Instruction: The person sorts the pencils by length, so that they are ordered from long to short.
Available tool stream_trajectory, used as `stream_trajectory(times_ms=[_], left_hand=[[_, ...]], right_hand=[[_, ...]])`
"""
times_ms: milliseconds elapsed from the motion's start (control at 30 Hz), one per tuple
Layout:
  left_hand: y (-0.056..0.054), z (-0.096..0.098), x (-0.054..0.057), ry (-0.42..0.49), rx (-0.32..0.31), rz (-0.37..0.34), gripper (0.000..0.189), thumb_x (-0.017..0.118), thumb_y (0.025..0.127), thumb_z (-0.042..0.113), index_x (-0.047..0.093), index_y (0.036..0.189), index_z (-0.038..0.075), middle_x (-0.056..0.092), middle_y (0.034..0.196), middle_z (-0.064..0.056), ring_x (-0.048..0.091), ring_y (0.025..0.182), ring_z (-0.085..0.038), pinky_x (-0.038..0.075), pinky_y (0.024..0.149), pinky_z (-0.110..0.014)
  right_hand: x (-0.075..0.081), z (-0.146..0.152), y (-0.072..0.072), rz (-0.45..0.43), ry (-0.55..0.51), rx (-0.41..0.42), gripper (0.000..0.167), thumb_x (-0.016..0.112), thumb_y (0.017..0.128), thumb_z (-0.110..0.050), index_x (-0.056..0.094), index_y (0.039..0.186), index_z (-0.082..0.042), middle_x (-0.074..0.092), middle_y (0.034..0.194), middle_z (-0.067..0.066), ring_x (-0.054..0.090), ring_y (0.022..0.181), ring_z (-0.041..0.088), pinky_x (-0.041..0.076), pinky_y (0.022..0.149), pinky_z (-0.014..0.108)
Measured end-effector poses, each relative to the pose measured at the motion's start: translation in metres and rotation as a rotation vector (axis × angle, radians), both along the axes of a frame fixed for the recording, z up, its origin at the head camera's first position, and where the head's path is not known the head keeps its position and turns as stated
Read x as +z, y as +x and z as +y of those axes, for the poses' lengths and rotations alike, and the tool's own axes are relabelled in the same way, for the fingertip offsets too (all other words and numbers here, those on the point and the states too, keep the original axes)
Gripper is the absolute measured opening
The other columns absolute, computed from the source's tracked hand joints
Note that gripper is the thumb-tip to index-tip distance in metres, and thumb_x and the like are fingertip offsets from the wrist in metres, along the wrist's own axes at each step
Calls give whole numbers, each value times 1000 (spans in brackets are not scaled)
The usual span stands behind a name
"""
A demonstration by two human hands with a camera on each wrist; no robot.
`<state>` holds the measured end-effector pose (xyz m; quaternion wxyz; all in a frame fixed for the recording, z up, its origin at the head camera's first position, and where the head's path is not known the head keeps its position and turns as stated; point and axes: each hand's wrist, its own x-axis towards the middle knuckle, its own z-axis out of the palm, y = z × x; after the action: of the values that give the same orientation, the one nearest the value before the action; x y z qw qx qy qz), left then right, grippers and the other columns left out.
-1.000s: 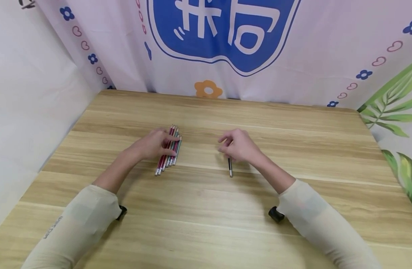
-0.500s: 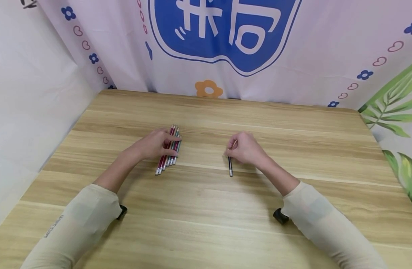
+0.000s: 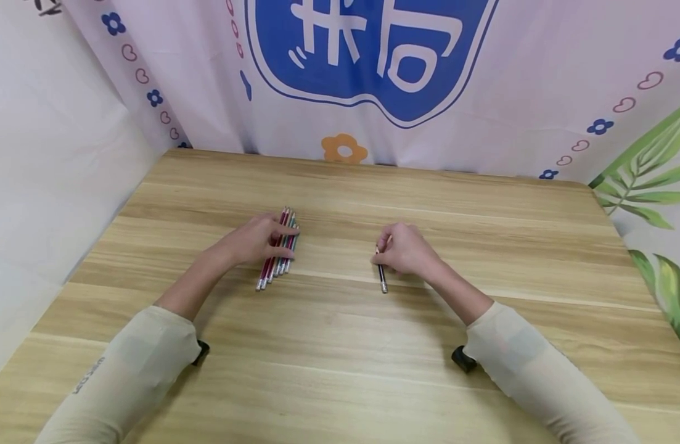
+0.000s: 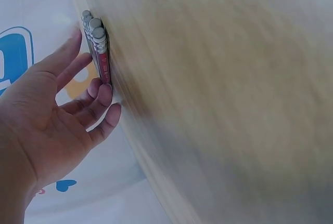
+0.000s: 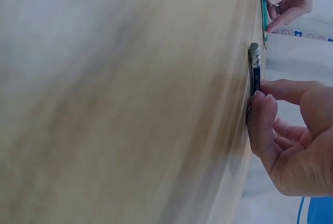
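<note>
A row of red and teal pencils [image 3: 266,271] lies side by side on the wooden table, silver-capped ends toward me. My left hand [image 3: 253,239] reaches across the row and holds it together; its thumb and a finger stretch to the teal pencil [image 5: 264,13] at the right edge. In the left wrist view, curled fingertips sit by the red pencil [image 4: 104,65]. Farther right, my right hand [image 3: 407,248] pinches one dark pencil [image 3: 382,279] between thumb and finger. Its capped end points toward me, and the hand hides its other part.
The wooden table [image 3: 328,370] extends around both hands. A printed cloth [image 3: 512,111] hangs behind its far edge, and a white wall [image 3: 51,154] stands on the left. Each forearm carries a black wrist device, such as the right one [image 3: 463,357].
My right hand has come down slightly to the right and closed on the dark pencil, whose capped end has shifted a little right. My left hand and its row of pencils stay in place.
</note>
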<state>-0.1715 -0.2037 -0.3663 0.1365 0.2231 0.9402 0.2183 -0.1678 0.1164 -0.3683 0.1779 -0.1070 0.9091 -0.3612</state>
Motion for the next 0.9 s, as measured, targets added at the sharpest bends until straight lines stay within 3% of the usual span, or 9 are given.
stream_trajectory(times_ms=[267,533,633,733,900], left_hand=[[-2,0,-2,-5,5,8,53,80,92,23,64,139,4,46,149,-35,51,131,-49,44,108,-59],[-3,1,-1,4,6,-2,53,81,91,21,64,138,3,52,145,-32,59,122,-42,53,98,-50],[-4,2,-1,15,24,-29,53,82,91,20,64,138,2,55,141,-32,64,104,-35,57,85,-44],[-4,3,0,25,40,-61,53,82,91,19,63,138,2,59,135,-29,59,83,-24,55,70,-35],[-5,3,1,33,45,-80,53,81,91,20,63,139,3,63,124,-26,55,73,-18,52,64,-31]], right_hand=[[-1,-1,1,0,-14,1,15,78,86,-5,64,89,-4,71,72,7,65,53,16,55,47,28],[-3,-1,2,0,-32,-5,12,73,85,0,65,94,0,71,75,9,66,56,17,58,50,30],[-3,-2,2,-3,-28,-6,11,73,86,0,66,94,0,71,76,10,66,57,17,58,50,30],[-2,-2,2,-4,-20,-6,10,72,85,-1,66,93,0,71,75,9,65,55,16,57,50,29],[-2,-3,0,23,-11,9,10,71,84,-2,67,93,-1,71,74,7,63,49,15,54,46,27]])
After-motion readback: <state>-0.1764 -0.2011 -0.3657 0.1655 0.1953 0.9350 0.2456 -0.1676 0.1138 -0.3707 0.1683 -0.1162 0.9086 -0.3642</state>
